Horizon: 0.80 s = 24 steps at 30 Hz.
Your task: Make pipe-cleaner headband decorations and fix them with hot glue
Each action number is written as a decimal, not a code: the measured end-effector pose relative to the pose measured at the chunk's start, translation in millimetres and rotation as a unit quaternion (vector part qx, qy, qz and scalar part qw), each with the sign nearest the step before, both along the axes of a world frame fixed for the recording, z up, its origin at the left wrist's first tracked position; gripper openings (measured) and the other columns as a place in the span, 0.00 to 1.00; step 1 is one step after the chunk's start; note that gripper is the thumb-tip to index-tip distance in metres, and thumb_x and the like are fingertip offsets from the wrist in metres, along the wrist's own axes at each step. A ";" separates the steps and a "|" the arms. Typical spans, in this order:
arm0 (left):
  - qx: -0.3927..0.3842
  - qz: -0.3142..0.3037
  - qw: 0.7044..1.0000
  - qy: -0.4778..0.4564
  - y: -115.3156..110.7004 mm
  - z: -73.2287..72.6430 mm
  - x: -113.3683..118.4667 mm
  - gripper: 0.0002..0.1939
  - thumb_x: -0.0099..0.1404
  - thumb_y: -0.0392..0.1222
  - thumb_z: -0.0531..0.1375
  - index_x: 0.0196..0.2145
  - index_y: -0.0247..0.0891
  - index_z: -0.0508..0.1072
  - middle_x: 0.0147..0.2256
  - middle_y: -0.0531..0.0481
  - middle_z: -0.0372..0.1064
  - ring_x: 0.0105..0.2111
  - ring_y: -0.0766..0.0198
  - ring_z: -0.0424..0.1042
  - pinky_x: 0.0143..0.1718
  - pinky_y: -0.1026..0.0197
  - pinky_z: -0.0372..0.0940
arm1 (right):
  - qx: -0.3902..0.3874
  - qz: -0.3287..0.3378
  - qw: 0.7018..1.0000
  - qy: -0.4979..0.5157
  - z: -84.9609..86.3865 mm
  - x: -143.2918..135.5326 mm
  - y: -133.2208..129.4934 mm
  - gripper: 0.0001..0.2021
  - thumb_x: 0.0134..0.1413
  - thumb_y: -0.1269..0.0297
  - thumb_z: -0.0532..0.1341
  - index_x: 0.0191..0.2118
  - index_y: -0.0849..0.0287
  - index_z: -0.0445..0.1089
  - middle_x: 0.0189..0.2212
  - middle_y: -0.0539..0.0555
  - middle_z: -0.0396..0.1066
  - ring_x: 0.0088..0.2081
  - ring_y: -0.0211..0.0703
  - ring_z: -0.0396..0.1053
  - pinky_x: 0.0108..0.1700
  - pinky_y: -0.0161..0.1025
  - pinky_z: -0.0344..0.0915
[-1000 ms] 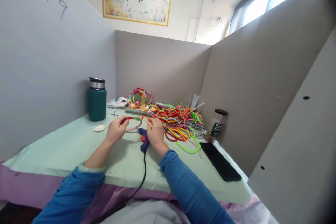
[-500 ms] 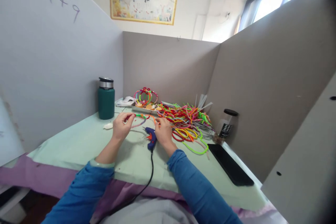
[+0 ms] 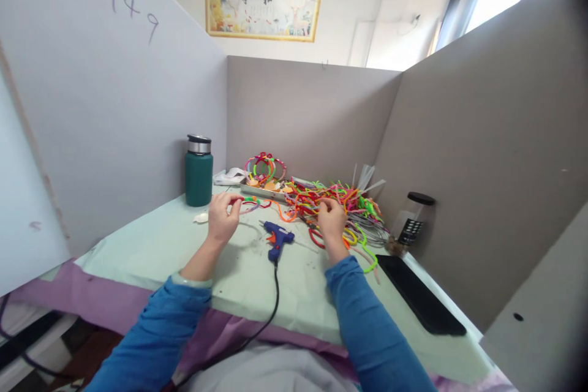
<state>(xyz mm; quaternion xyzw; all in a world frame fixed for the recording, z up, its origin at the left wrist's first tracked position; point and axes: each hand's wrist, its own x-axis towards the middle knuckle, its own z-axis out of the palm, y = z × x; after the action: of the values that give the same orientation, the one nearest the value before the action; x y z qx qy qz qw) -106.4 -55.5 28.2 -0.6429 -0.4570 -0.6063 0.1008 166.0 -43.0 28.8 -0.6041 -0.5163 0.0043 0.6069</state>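
Observation:
My left hand (image 3: 223, 217) pinches one end of a multicoloured fuzzy loop (image 3: 252, 201) above the table. An orange fuzzy strand (image 3: 285, 213) trails from the loop toward the right. My right hand (image 3: 331, 220) is closed at the front of the pile of coloured pipe cleaners (image 3: 342, 195); its fingertips are pressed together, and what they hold is too small to make out. Between my hands, a blue glue gun (image 3: 277, 239) lies on the table with its nozzle toward the back left.
A green bottle (image 3: 199, 173) stands at the left, near a small white piece (image 3: 201, 218). Behind sits a tray (image 3: 266, 192) with finished rings. At the right are a clear jar (image 3: 410, 223) and a black phone-like slab (image 3: 420, 294).
My right hand has moved right, away from the glue gun and my left hand, uncovering the orange strand. My left hand still pinches the loop. The view has shifted slightly.

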 end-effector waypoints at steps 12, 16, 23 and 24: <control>-0.032 -0.074 0.996 -0.031 1.2 -0.8 -0.2 0.09 0.61 0.42 0.54 0.33 0.40 0.74 0.32 0.49 0.71 0.36 0.60 0.66 0.41 0.58 0.61 | -0.189 -0.038 0.973 -0.124 -0.3 61.5 -4.7 0.14 0.53 0.61 0.55 0.36 0.59 0.77 0.33 0.57 0.77 0.35 0.47 0.71 0.36 0.37 0.60; -0.006 -0.050 0.999 -0.021 0.6 -0.4 -1.1 0.11 0.63 0.41 0.53 0.34 0.41 0.75 0.33 0.49 0.71 0.37 0.60 0.65 0.42 0.58 0.60 | -0.259 -0.068 0.946 -0.182 1.8 76.5 -12.2 0.15 0.55 0.60 0.54 0.36 0.58 0.77 0.35 0.59 0.76 0.37 0.48 0.72 0.35 0.37 0.60; 0.012 0.025 1.000 0.015 -1.8 2.4 -0.6 0.11 0.64 0.41 0.52 0.34 0.40 0.74 0.34 0.47 0.71 0.39 0.57 0.65 0.45 0.55 0.58 | -0.285 -0.113 0.936 -0.171 3.8 102.2 -20.1 0.16 0.57 0.58 0.54 0.37 0.57 0.78 0.36 0.59 0.76 0.38 0.48 0.72 0.36 0.37 0.62; 0.000 0.030 0.999 0.032 -2.3 2.4 0.3 0.11 0.63 0.41 0.52 0.33 0.40 0.74 0.34 0.47 0.71 0.39 0.56 0.65 0.45 0.54 0.57 | -0.286 -0.121 0.935 -0.169 4.6 104.7 -21.3 0.16 0.57 0.58 0.54 0.37 0.57 0.78 0.36 0.60 0.76 0.38 0.49 0.73 0.36 0.37 0.62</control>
<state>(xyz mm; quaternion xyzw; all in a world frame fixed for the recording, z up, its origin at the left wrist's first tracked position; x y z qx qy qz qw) -106.1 -57.8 30.6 -0.6478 -0.4731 -0.5820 0.1336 270.6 -64.4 33.4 -0.8018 -0.5113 -0.0235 0.3083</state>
